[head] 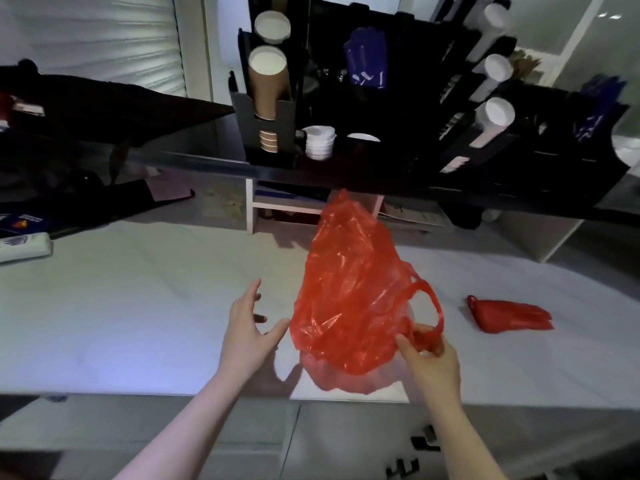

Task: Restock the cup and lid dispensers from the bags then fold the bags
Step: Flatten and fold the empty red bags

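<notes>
My right hand (pixel 433 362) is clamped on the bunched handles of a thin, translucent red plastic bag (pixel 349 292), thumb and fingers curled round the gathered plastic, with one handle loop (pixel 434 303) arcing free above my knuckles. The bag billows up and away from me toward twelve o'clock, crumpled and puffed out. It seems to be held just off the white countertop (pixel 138 306), with a reddish shadow under its near edge.

My left hand (pixel 247 327) holds nothing. Its fingers are spread and relaxed, palm turned toward the bag, and it sits at nine o'clock from the bag, very near the left edge (whether the thumb tip touches the plastic I cannot tell).

At three o'clock from the bag, well apart from it, a second red plastic bag, folded into a flat packet (pixel 505 315), lies on the countertop.

At twelve o'clock, beyond a dark shelf edge, stands the black dispenser rack (pixel 388 64). A tilted stack of brown paper cups (pixel 268 81) fills its left slot, and a short stack of white plastic lids (pixel 318 142) sits at its foot. At one o'clock, stacks of white cups (pixel 495 114) lean in the rack's right-hand slots.
</notes>
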Demonstrator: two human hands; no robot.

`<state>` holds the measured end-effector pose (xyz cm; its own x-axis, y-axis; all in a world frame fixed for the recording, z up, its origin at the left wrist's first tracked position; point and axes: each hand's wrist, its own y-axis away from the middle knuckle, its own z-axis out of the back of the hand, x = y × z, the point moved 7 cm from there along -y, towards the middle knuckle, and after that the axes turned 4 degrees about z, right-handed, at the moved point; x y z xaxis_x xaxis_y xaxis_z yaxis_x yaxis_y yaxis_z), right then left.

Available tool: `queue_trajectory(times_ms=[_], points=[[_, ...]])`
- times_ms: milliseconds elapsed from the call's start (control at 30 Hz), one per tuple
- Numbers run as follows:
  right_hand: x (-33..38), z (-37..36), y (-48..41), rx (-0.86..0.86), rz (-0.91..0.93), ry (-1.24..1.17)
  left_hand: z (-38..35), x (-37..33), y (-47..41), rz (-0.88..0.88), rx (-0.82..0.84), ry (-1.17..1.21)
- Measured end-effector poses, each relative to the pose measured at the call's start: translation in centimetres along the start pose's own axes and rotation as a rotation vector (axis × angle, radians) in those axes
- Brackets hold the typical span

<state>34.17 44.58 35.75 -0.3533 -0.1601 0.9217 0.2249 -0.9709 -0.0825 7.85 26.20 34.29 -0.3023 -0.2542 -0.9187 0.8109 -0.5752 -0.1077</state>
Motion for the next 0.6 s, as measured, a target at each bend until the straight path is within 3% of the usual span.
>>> queue_trajectory(times_ms=[167, 367, 500, 600], points=[[-0.5, 4.4, -1.1, -0.056, 0.089, -0.048, -4.6, -4.8, -0.2, -0.183, 0.074, -0.273], [-1.0, 8.4, -3.7, -0.054, 0.127, -0.044, -6.3, -7.6, -1.1, -0.272, -0.067, -0.471], [-3.7, 9.8, -6.2, 0.045, -0.124, -0.194, -2.5, -3.8, -1.6, -0.047, -0.215, -0.395], [-6.8, 11.0, -7.2, -0.018, -0.416, -0.516, 1.6, 0.3, -0.4, 0.111, -0.335, -0.383]])
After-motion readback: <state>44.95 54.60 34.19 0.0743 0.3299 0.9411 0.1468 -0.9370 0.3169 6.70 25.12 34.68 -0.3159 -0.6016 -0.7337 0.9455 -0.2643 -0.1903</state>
